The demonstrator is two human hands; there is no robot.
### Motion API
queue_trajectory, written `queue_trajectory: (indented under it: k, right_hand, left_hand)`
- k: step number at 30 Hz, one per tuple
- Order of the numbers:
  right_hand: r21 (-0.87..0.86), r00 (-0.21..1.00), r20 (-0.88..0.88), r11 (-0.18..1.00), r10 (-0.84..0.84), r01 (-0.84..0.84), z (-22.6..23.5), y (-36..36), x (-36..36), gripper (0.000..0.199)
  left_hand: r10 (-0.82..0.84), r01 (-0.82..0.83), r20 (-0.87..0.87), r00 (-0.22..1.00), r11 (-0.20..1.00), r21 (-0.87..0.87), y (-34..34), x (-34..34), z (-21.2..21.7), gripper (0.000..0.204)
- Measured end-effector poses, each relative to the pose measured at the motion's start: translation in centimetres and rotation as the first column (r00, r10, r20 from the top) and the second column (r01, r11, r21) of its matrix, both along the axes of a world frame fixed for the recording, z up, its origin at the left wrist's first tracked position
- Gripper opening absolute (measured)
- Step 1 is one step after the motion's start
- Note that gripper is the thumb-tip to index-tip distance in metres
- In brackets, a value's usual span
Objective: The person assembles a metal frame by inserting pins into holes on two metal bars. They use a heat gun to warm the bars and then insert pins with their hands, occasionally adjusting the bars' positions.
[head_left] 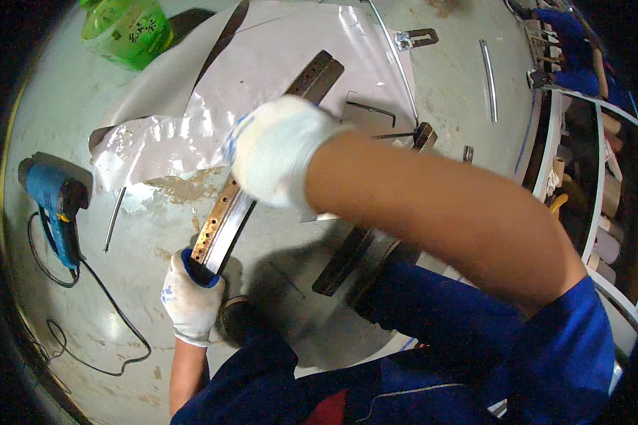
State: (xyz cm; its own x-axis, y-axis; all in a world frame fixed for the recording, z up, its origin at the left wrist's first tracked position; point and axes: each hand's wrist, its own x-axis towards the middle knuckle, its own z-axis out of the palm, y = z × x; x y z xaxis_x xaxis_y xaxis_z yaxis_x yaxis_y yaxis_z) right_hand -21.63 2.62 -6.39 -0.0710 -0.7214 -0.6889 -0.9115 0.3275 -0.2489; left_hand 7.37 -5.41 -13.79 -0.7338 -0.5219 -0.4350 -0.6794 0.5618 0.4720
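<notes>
In the head view, the left hand (191, 303), in a white knit glove, is wrapped around the lower end of a long metal bar (224, 230), which slants up and away over the floor (138, 287). The right hand (285, 152), gloved alike, lies across the bar farther up; its fingers are mostly hidden, so I cannot tell how they are closed. Beyond it shows a dark metal length (315, 76) (perhaps the same piece, though the glove covers the join) above a pale glossy sheet (283, 39). A blue heat gun (55, 195) with a black cord lies to the left.
</notes>
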Motion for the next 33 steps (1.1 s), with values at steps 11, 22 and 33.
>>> queue_trajectory:
  k: [11, 22, 33]
  right_hand:
    - [-0.646, 0.977, -0.215, 0.75, -0.003, -0.14, 2.4, 6.6, -2.1, 0.01]
    - [-0.674, 0.96, -0.264, 0.731, -0.097, -0.111, -1.2, 7.4, -0.3, 0.011]
    - [-0.277, 0.979, -0.169, 0.947, 0.116, -0.16, 2.2, 3.4, -1.2, 0.017]
  left_hand:
    - [-0.038, 0.036, -0.022, 0.999, 0.997, -0.073, -0.5, -1.3, 1.0, 0.058]
    - [-0.1, 0.095, -0.011, 0.995, 0.967, -0.238, -0.8, -0.9, 1.3, 0.057]
    - [-0.113, 0.102, -0.027, 0.993, 0.959, -0.264, -0.6, -1.4, 1.5, 0.057]
